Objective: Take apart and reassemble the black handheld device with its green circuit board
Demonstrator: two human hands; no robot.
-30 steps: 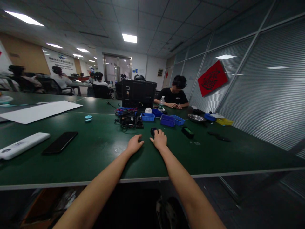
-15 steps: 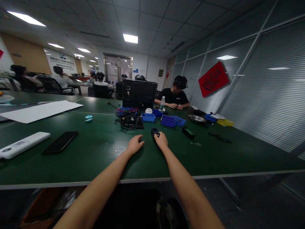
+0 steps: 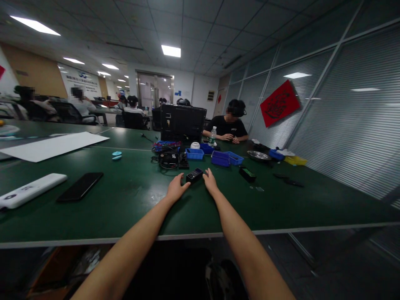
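A small black handheld device, with what look like a screen and buttons on its top, lies slantwise on the green table between my two hands. My left hand rests beside its near left end, thumb and fingers apart, the thumb close to the device. At its right end is my right hand, fingers stretched forward and holding nothing. Whether the fingertips touch the device, I cannot tell. A second black device with a green face lies farther right.
Blue bins, a black box with cables and a monitor stand beyond my hands. To the left lie a black phone and a white device. A co-worker sits across, near a bottle.
The black device has turned from pointing away to lying slantwise, and has shifted left. My right hand has let go of it and opened; my left hand has barely moved.
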